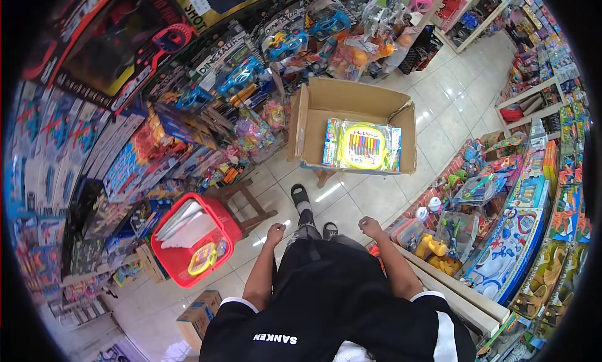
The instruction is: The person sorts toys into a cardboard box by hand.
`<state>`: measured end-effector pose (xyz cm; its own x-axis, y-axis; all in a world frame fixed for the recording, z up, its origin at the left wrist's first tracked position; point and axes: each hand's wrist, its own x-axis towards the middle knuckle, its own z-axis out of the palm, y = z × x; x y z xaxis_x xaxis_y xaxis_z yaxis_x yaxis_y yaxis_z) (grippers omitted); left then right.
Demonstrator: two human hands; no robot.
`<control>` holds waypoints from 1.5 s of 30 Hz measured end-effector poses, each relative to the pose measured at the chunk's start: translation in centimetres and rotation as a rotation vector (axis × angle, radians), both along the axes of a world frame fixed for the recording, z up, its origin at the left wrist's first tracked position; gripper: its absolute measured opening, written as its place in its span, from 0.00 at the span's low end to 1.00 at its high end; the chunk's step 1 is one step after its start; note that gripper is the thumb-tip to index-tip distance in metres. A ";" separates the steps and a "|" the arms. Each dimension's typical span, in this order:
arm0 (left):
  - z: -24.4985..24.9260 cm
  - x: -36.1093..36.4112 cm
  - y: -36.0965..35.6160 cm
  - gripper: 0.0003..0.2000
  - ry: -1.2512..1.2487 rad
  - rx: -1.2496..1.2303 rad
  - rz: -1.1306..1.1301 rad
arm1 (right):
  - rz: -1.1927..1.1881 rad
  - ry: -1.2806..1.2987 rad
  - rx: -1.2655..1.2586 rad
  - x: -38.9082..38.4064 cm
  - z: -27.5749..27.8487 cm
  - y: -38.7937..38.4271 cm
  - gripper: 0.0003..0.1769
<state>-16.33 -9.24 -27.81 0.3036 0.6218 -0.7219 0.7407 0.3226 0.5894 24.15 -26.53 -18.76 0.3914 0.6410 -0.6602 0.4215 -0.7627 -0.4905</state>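
Observation:
My left hand hangs beside my left thigh, its fingers loosely curled and nothing visible in it. On the other side, my right hand is held out with its fingers folded in, also with no object showing. Both hands are apart from any goods. In front of me is an open cardboard box with its flaps up. Inside it lies a packaged toy set with a yellow-green frame and a row of coloured bars. Left of my left hand, a red plastic basket holds white packets and a yellow toy.
A wooden stool stands beside the basket. Shelves of boxed toys line the left, and a display of packaged toys runs along the right. Behind me on the left is a small carton. Tiled floor stretches ahead.

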 end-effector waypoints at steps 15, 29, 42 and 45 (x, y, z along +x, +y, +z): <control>7.9 -13.7 -26.2 0.19 -0.029 -0.437 0.779 | 1.167 0.125 -0.495 1.5 -10.1 -16.5 0.17; 6.7 -24.4 -28.0 0.10 -0.150 0.260 0.951 | 0.130 0.164 -0.441 -9.3 -1.6 -4.5 0.16; 26.1 -35.0 -8.3 0.11 0.086 1.067 0.907 | 0.414 -0.079 0.886 -40.7 16.2 16.3 0.08; 26.7 -36.7 -4.6 0.15 0.039 1.072 0.415 | 0.544 -0.105 0.921 -46.2 18.9 17.9 0.08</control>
<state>-53.07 -13.81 -1.11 -0.0788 0.9689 0.2347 0.7183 -0.1081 0.6873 -22.07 -8.65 0.12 -0.0697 0.9800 0.1863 0.6663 0.1847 -0.7224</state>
